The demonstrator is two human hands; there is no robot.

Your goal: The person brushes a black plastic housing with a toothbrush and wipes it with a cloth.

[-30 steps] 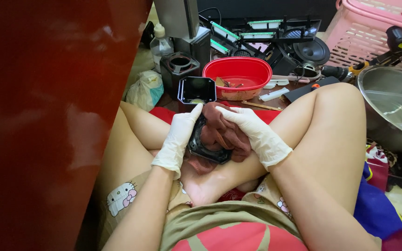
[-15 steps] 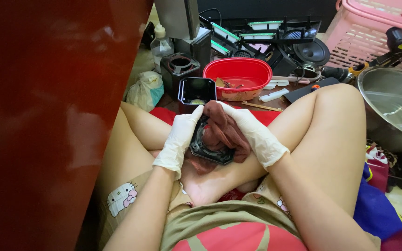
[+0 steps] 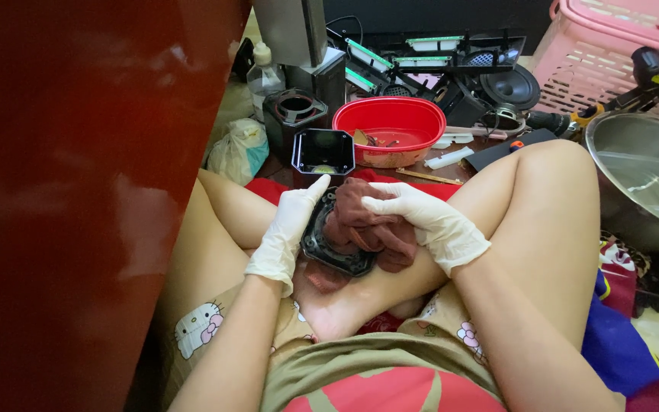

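I sit cross-legged on the floor, both hands in white gloves. My left hand [image 3: 287,229] grips the left edge of a black round plastic part [image 3: 329,248] that rests on my foot. My right hand [image 3: 425,221] presses a dark reddish-brown rag [image 3: 368,225] onto the top of that part. The rag hides most of the part's face.
A red basin [image 3: 394,130] and a black square housing [image 3: 322,150] stand just ahead. A steel bowl [image 3: 638,175] sits to the right, a pink basket [image 3: 612,53] behind it. Speaker parts and black frames [image 3: 451,69] litter the back. A large red surface [image 3: 78,191] fills the left.
The rag under my right hand has shifted slightly over the black part; my left hand keeps its hold on the edge.
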